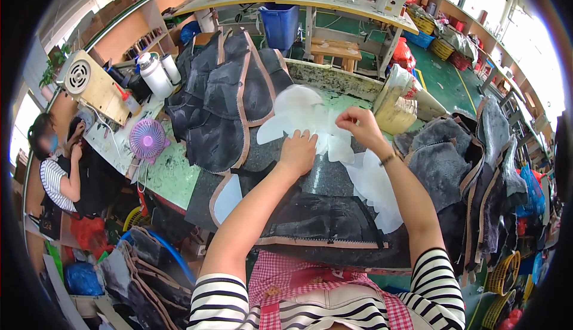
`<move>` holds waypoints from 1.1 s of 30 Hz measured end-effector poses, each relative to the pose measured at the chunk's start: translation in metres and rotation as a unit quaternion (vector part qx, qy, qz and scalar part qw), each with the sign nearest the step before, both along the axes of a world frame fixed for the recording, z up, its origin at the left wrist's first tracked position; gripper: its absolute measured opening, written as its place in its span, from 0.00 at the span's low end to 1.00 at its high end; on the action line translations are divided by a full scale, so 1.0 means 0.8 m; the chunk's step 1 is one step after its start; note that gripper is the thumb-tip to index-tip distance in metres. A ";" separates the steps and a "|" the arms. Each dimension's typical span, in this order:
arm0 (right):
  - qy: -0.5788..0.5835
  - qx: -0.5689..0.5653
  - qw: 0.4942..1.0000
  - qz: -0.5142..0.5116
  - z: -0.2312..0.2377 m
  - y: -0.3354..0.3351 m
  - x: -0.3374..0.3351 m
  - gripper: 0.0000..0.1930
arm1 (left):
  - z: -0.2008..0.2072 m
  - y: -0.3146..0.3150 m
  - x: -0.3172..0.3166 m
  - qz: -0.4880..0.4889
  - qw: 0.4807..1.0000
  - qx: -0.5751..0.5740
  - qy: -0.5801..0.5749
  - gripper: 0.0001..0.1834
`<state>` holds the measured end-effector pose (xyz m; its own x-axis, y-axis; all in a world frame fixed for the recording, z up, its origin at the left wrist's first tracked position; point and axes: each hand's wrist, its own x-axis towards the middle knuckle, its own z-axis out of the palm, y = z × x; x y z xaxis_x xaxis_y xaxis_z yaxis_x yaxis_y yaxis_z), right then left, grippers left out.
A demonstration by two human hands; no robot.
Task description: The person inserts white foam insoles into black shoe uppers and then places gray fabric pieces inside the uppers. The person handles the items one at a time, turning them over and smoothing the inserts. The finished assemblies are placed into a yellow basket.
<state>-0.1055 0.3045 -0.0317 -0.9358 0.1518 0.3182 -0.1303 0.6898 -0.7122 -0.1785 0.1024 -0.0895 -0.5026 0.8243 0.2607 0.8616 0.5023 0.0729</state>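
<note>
My left hand (300,152) lies flat, fingers stretched out, over the near edge of thin white cut pieces (298,108) with rounded, lobed outlines. To its right my right hand (362,128) is raised a little, thumb and fingertips pinched together; what they hold, if anything, is too small to make out. More white cut pieces (377,188) lie partly under my right forearm. Beneath my hands is a dark grey speckled board or sheet (327,175). Nearer to me rests a black fabric panel (316,218) with a tan, zigzag-stitched edge.
Black panels with tan edging (218,100) are piled at left, and grey fleecy pieces (439,157) at right. A purple fan (148,139) and white flask (155,76) stand on the left table. A blue bin (279,25) is beyond. Another person (59,175) works at far left.
</note>
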 end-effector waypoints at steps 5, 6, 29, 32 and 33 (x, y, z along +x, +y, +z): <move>0.052 -0.126 0.990 -0.025 0.050 0.003 0.059 0.04 | -0.007 0.004 -0.008 0.000 1.000 0.006 -0.008 0.18; 0.009 -0.107 0.993 -0.049 0.053 0.013 0.060 0.05 | -0.007 0.004 -0.007 0.001 1.000 0.004 -0.002 0.18; 0.118 -0.170 0.976 0.064 0.018 -0.003 0.036 0.02 | 0.017 0.035 -0.014 0.060 0.981 -0.087 -0.165 0.44; 0.143 -0.243 0.959 0.033 0.051 0.014 0.083 0.03 | 0.007 0.024 -0.038 0.032 0.980 -0.055 -0.186 0.44; 0.115 -0.225 0.967 0.023 0.065 0.003 0.096 0.03 | -0.001 0.011 -0.052 -0.008 0.987 -0.020 -0.158 0.41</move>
<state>-0.0284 0.3070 0.0201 -0.8567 0.2832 0.4311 -0.3450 0.3067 -0.8871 -0.2199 0.1114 -0.0899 -0.5404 0.8393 0.0592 0.8066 0.4968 0.3202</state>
